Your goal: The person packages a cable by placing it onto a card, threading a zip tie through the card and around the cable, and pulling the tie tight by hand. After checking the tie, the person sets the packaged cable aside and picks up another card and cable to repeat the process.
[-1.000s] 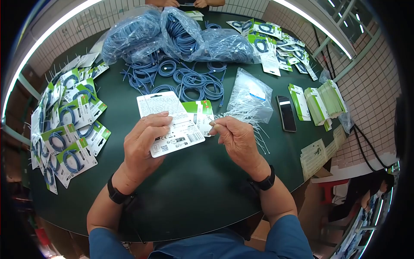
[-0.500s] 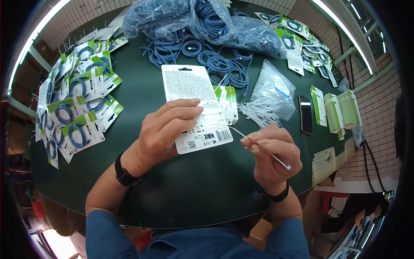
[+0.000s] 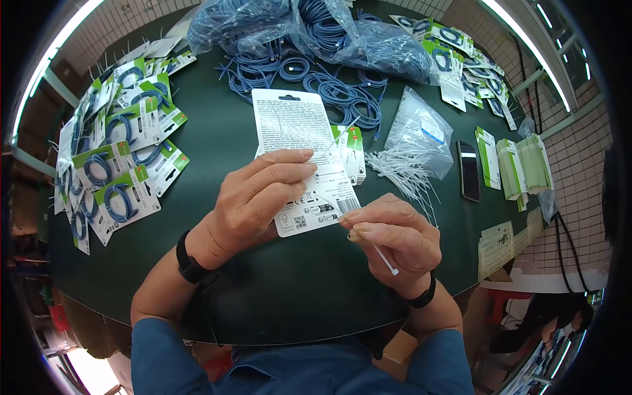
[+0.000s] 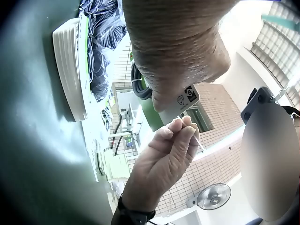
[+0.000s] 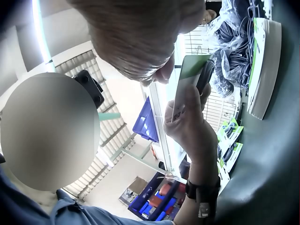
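Note:
My left hand (image 3: pixel 263 191) grips a white printed packaging card (image 3: pixel 294 128) by its left side, back face up, fingers across the print and thumb underneath. A coiled blue cable (image 4: pixel 138 84) lies against the card's green front, seen in the left wrist view. My right hand (image 3: pixel 401 240) pinches a thin white cable tie (image 3: pixel 386 258) between thumb and fingertips, right at the card's lower right corner. The tie's head end sticks out below the fingers. Behind the held card stands a stack of green-and-white cards (image 3: pixel 353 157). Loose white cable ties (image 3: pixel 405 168) spread from a clear bag (image 3: pixel 424 125).
Blue cable coils (image 3: pixel 342 99) lie at the back before large plastic bags of cables (image 3: pixel 388 56). Carded cables pile up at the left (image 3: pixel 118 164) and far right (image 3: pixel 454 72). A phone (image 3: pixel 469 171) and stacked green cards (image 3: pixel 510 168) lie at the right.
The right hand came away from the loose ties with one cable tie, then moved left to the card's lower right corner. The left hand keeps hold of the card. The head view has shifted.

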Demonstrator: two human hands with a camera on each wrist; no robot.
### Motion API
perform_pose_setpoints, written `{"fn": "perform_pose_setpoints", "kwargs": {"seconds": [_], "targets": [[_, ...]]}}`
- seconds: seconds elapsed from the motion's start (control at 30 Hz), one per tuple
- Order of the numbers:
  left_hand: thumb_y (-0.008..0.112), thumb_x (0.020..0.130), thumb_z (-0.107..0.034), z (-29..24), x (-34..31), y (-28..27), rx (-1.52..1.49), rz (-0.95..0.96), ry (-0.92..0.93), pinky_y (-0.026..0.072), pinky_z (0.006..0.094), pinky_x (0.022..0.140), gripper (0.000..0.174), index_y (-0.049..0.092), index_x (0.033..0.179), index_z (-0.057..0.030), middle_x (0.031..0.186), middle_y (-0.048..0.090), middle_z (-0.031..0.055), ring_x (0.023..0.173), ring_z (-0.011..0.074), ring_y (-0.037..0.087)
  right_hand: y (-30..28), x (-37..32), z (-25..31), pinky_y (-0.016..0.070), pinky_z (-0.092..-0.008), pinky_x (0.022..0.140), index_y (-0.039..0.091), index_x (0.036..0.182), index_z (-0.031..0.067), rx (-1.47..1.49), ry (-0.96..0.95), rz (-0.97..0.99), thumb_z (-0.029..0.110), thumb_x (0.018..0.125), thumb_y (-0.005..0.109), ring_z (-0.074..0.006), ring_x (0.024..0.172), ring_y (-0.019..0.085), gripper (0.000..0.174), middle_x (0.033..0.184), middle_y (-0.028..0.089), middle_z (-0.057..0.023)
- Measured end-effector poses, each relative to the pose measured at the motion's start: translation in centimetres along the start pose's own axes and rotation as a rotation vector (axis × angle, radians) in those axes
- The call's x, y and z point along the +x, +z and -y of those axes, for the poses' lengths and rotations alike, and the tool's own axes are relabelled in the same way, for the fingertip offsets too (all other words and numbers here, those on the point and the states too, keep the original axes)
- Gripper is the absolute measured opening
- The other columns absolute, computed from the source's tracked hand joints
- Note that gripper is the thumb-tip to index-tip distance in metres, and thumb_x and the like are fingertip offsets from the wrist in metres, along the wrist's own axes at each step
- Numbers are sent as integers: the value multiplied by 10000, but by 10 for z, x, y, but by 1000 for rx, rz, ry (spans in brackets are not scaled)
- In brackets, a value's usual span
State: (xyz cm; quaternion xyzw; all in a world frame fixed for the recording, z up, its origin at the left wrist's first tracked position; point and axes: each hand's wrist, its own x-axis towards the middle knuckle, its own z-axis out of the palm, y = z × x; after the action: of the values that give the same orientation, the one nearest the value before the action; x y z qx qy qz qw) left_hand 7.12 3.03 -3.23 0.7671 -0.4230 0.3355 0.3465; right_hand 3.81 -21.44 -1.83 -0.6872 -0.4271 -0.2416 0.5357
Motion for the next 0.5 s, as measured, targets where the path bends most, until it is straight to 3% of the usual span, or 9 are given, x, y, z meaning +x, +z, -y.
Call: {"fn": "perform_pose_setpoints", "kwargs": {"seconds": [0.5], "targets": [[895,773,-69,-6,2,0,8,15,-2,642,438,907,300,621,882,-12,1093,779,181,1115,387,757,2,6,-4,568,-302,684,739,1088,76,-46,10,53,-82,816,848,-222,823,735,333,1008,768,-149]]}}
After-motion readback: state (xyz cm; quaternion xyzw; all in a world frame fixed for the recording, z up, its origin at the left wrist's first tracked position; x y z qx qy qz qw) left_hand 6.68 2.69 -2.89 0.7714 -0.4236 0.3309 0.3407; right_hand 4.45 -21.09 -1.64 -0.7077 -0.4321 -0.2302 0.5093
